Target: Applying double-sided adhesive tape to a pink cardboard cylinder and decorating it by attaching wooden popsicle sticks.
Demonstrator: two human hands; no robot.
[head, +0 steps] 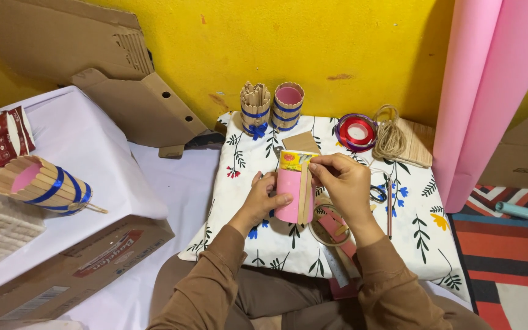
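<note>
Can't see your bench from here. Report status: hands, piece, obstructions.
Left hand grips pink can. Right hand presses wooden stick against its side. Tape roll and scissors lie close by.

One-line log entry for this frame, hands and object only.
left hand: holds pink can | right hand: presses wooden stick against can | surface: floral cloth

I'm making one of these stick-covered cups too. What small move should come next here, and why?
Probably press the wooden stick flat against the pink cup: the right hand pinches only its top, the left hand steadies the cup, and just this one stick is on.
</note>
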